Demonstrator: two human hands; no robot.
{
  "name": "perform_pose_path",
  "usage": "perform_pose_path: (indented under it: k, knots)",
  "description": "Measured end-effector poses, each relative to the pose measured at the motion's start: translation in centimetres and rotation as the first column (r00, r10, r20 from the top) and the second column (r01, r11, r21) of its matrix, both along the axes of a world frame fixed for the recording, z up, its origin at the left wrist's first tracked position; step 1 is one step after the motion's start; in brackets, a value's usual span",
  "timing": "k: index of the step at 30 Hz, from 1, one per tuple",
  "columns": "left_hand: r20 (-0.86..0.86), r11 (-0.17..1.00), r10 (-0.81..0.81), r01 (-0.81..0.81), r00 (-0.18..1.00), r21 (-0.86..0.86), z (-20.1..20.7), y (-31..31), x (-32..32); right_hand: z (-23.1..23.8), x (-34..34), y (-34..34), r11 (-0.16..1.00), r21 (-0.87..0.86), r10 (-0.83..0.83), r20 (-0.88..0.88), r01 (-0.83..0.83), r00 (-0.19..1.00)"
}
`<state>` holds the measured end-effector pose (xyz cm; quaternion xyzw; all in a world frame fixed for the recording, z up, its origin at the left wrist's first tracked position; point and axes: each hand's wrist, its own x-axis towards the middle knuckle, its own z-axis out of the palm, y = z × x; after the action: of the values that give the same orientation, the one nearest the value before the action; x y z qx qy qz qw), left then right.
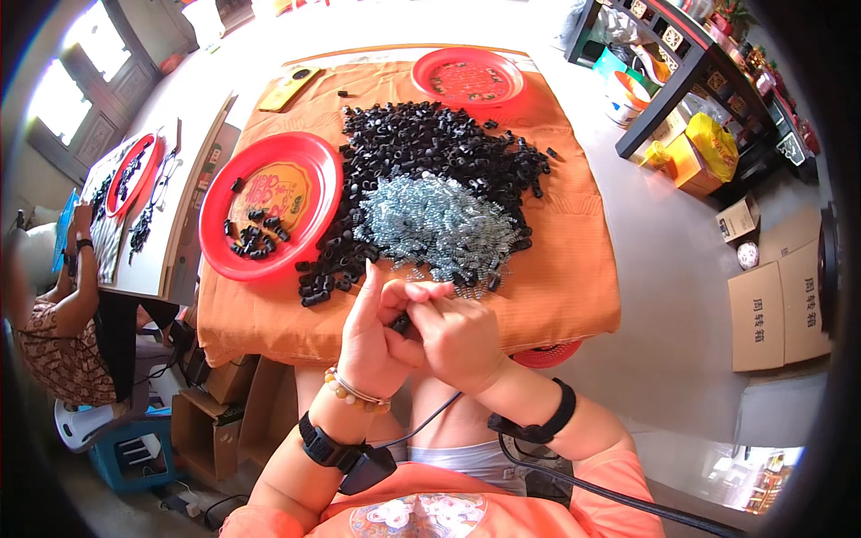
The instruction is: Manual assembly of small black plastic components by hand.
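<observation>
Black part sits clasped in the joint grip of left hand and right hand.

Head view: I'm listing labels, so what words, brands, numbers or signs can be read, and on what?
I can't copy wording, only say where it stands.
Large cardboard box: dark characters on two panels, clear.
Red plate with yellow centre: red characters, partly blurred.
Small carton: print, too small to read.
Yellow bag: red marks, too blurred to read.
</observation>
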<state>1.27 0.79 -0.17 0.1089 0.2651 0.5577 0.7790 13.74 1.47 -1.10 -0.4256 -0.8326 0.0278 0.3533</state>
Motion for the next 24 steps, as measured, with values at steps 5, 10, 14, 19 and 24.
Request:
perform_pose_path:
  k: [5, 10, 14, 19, 24]
  knots:
    - [0.033, 0.991, -0.045, 0.041, 0.998, 0.125, -0.3, -0.3, -0.7, 0.4, 0.1, 0.3, 0.997, -0.047, 0.057, -0.067, -0.06, 0.996]
    - [0.03, 0.995, -0.012, 0.009, 0.999, 0.097, -0.6, -0.7, -0.9, 0.5, -0.3, 0.1, 0.997, 0.053, 0.062, 0.007, -0.062, 0.998]
    - [0.056, 0.996, -0.004, -0.001, 0.998, 0.086, -0.9, -1.0, -1.0, 0.4, -0.2, 0.0, 0.994, 0.054, 0.096, 0.015, -0.097, 0.995]
    - [0.056, 0.996, -0.029, 0.024, 0.998, 0.088, -0.5, -0.5, -0.5, 0.3, 0.8, 0.1, 0.99, 0.052, 0.133, -0.015, -0.132, 0.991]
    - [-0.055, 0.997, 0.025, -0.021, 0.998, 0.081, 0.0, -0.8, -1.3, 0.0, 0.2, 0.1, 0.988, 0.027, 0.154, -0.064, -0.153, 0.986]
